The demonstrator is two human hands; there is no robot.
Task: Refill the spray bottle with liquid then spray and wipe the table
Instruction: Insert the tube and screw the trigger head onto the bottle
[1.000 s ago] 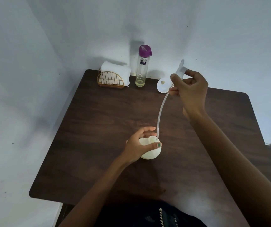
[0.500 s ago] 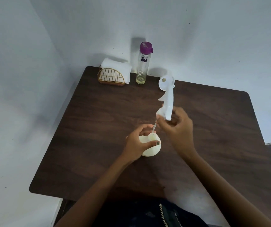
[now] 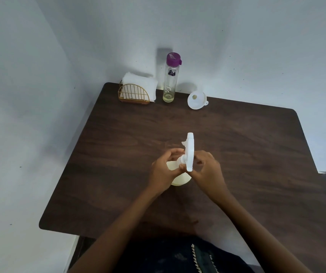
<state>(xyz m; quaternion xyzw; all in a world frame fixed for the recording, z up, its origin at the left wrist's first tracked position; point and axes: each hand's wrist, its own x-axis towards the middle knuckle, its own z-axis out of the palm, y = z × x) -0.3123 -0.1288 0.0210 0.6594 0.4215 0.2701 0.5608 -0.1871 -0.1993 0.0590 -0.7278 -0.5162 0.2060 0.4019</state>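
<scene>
The spray head (image 3: 189,152) was seated upright on the spray bottle (image 3: 177,175), directly between both hands. The collar was pinched by the left hand (image 3: 166,170); the head was gripped by the right hand (image 3: 205,168).

Dark wood-grain worktop (image 3: 237,146), matt; white plastic funnel (image 3: 197,99), smooth; gold wire holder (image 3: 134,94); clear glossy bottle (image 3: 170,83).

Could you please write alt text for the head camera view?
Both hands, left hand and right hand, hold a white spray head onto a pale bottle on a dark table. Behind stand a funnel, a purple-capped bottle and napkins.
</scene>
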